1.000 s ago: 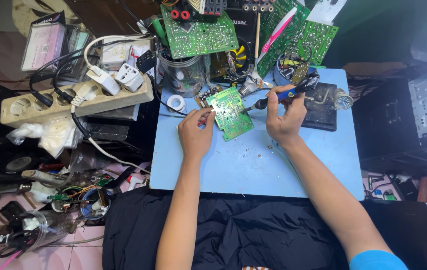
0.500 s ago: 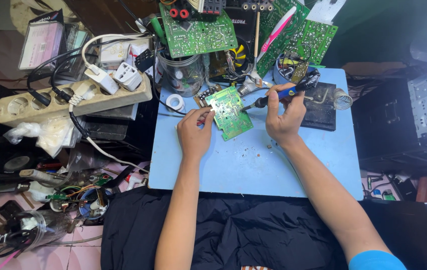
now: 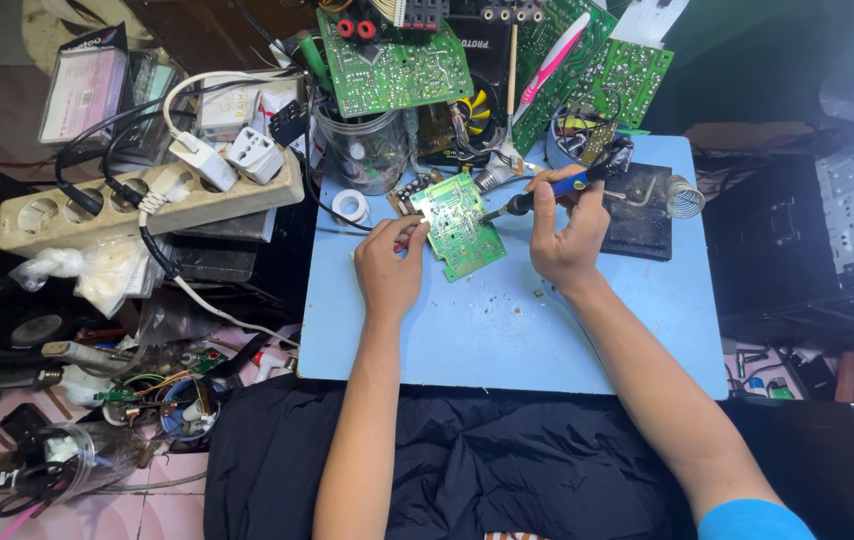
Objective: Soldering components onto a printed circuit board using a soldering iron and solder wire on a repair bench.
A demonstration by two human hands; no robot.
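A small green circuit board [image 3: 459,225] lies tilted on a blue mat [image 3: 507,320]. My left hand [image 3: 390,265] rests at the board's left edge, fingers pinched on something thin that I cannot make out, touching the board. My right hand [image 3: 567,235] grips a soldering iron [image 3: 552,190] with a blue and black handle. Its tip points left and meets the board's upper right part.
Larger green circuit boards [image 3: 392,65] lean at the back of the mat. A glass jar [image 3: 367,150], a solder roll [image 3: 351,206], a black iron stand with coil [image 3: 662,200] and a beige power strip [image 3: 147,200] surround the mat. Cables and tools clutter the left floor.
Both hands and the iron hold almost the same pose; only tiny shifts of the fingers at the board.
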